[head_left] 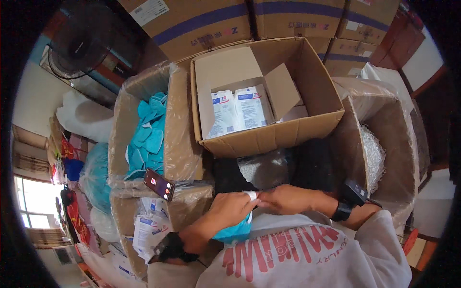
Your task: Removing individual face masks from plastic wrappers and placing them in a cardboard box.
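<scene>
Two-handed work at the lap, seen from above. A teal piece (234,234) lies below the left hand (233,206), against the front of a pale printed shirt (288,249); a small white strip (250,195) shows at the meeting point of the 2 hands. Good handling, in judgement, calls for a light pinch close to the strip's end, a steady left hand and small, even movements of the right hand (282,199), so that the soft piece (partly hidden by the left hand) does not crease.

Pose: both forearms converge from the lower corners, backs of the hands upward, fingertips nearly touching. The left fingers appear closed on the strip; the right fingers are curled, but whether they clamp anything cannot be told. A dark band circles each wrist. At left, more teal pieces (148,139) fill a plastic-lined carton (185,129), with a phone (159,185) near its lower edge.
</scene>
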The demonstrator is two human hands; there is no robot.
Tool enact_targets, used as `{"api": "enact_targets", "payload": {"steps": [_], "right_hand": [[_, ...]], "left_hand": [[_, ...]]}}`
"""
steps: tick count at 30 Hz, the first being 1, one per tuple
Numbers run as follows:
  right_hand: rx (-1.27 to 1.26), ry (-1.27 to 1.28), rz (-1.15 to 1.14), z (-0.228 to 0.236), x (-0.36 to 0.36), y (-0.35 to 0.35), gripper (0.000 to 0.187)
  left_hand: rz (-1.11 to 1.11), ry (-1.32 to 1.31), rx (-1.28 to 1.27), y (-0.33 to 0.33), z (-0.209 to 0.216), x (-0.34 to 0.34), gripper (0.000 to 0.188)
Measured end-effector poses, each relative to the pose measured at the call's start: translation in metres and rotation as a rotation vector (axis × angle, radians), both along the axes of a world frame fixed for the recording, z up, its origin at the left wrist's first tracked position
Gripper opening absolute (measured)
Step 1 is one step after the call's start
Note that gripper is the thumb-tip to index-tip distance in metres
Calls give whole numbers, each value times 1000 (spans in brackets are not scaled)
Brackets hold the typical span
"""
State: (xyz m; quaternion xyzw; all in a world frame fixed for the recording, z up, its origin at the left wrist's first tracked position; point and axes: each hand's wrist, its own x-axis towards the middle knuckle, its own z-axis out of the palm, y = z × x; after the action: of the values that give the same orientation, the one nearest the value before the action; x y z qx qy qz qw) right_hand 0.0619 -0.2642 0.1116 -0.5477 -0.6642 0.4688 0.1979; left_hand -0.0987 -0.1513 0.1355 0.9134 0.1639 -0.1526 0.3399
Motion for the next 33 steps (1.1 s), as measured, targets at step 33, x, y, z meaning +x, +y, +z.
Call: {"api": "enact_targets", "payload": {"steps": [33], "right_hand": [[-620,275,373,60,94,-102,28]], "left_hand": [[-85,106,-729,-48,-64,-48,26]]}}
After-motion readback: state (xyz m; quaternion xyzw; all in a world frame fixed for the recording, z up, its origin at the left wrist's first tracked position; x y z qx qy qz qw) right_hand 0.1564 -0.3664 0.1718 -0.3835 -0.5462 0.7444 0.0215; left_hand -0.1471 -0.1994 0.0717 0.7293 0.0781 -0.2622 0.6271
